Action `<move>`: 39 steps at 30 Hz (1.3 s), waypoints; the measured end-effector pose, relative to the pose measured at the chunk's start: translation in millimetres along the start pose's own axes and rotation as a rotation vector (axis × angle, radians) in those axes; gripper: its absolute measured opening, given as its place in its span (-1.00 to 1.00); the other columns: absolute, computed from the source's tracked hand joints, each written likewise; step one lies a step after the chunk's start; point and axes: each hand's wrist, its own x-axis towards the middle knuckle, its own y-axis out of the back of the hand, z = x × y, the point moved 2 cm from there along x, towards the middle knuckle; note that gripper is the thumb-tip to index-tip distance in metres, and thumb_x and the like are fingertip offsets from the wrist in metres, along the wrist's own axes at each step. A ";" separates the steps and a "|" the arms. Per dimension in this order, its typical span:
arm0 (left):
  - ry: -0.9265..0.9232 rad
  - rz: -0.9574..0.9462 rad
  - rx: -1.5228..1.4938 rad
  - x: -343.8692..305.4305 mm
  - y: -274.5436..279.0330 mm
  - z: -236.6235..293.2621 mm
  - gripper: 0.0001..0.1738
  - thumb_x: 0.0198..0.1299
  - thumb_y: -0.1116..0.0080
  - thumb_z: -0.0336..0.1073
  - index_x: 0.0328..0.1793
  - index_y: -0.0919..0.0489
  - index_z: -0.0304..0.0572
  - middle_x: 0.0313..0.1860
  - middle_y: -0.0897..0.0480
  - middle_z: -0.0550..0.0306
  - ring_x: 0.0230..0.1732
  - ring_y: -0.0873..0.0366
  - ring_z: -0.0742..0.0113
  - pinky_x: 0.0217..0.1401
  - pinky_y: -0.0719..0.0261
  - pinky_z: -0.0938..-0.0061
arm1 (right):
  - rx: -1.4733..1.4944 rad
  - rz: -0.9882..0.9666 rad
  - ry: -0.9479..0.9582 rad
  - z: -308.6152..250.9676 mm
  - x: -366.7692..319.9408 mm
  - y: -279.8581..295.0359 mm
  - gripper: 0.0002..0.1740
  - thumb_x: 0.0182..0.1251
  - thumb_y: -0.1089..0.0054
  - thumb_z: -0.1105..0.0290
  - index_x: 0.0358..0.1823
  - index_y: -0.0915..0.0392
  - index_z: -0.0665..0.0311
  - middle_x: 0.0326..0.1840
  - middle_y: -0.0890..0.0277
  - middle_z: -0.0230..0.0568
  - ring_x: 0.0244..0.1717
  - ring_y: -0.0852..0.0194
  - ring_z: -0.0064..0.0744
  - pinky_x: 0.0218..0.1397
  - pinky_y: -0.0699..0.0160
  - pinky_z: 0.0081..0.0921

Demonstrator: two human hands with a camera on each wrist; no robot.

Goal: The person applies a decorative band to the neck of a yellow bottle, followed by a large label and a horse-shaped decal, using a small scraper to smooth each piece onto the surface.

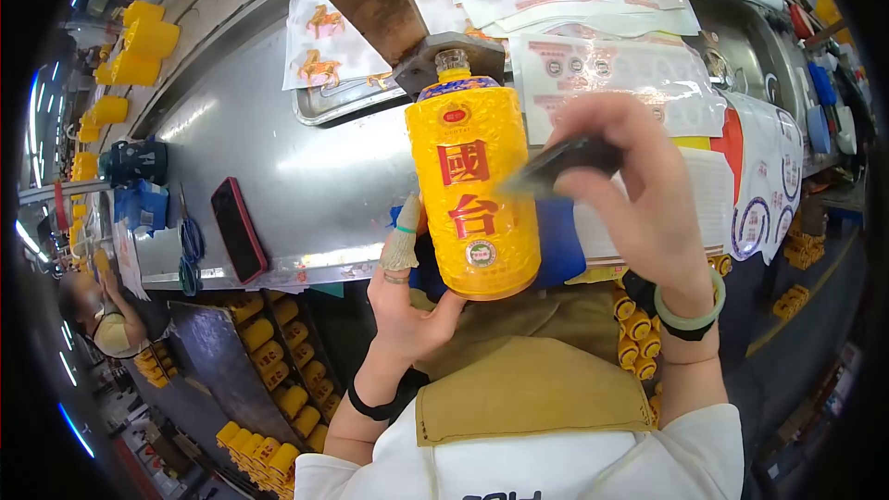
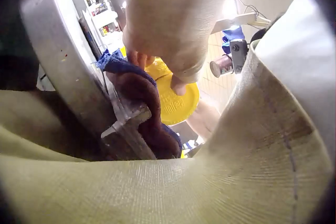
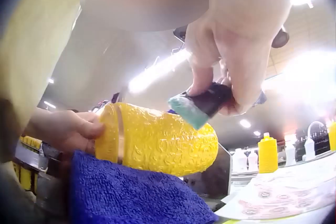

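Note:
A yellow embossed bottle (image 1: 474,181) with red lettering and a glass neck lies with its neck toward a dark metal bracket (image 1: 435,65). My left hand (image 1: 407,301) grips the bottle at its base, thumb at the bottom edge; a pale finger cot (image 1: 401,239) covers one finger. In the left wrist view the yellow base (image 2: 181,103) shows beside the thumb. My right hand (image 1: 639,190) pinches a black-handled scraper (image 1: 576,165) over the bottle's right side. From the right wrist, its translucent green blade (image 3: 188,111) shows close above the yellow surface. A blue cloth (image 3: 136,192) lies under the bottle.
Printed label sheets (image 1: 611,74) are stacked right of the bracket. Left on the metal bench (image 1: 324,162) are a phone (image 1: 238,230) and scissors (image 1: 190,245). Horse-figure sheets (image 1: 329,51) lie on a metal tray (image 1: 347,106). A person (image 1: 116,315) sits at far left.

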 end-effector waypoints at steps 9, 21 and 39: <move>0.008 0.034 0.011 -2.1 -6.3 -3.5 -0.02 0.02 -0.57 -0.42 0.59 -0.33 -0.42 0.39 -0.58 -0.19 0.39 -0.58 0.03 0.48 -0.47 0.24 | -0.575 -0.225 0.852 8.4 -14.7 2.0 -0.80 0.18 -0.36 0.53 -0.19 -0.78 0.07 0.01 -0.78 -0.31 -0.08 -0.61 -0.32 -0.13 -0.57 -0.43; -0.008 0.115 0.010 1.4 -7.0 11.7 -0.01 -0.05 -0.65 -0.42 0.56 -0.39 -0.36 0.32 -0.61 -0.05 0.31 -0.59 0.16 0.43 -0.48 0.28 | -0.815 -0.005 0.979 -7.0 28.4 -2.8 -0.65 0.05 -0.32 0.39 -0.06 -0.76 0.12 -0.17 -0.73 -0.33 -0.23 -0.56 -0.35 -0.21 -0.51 -0.36; -0.055 0.176 0.089 6.8 -8.0 27.1 -0.13 -0.13 -0.64 -0.50 0.41 -0.54 -0.28 0.35 -0.60 -0.08 0.30 -0.61 0.00 0.36 -0.58 0.29 | -0.470 -0.366 0.923 -6.8 -31.9 -3.3 -0.75 0.20 -0.32 0.53 -0.08 -0.68 0.16 -0.06 -0.69 -0.39 -0.30 -0.55 -0.48 -0.18 -0.53 -0.53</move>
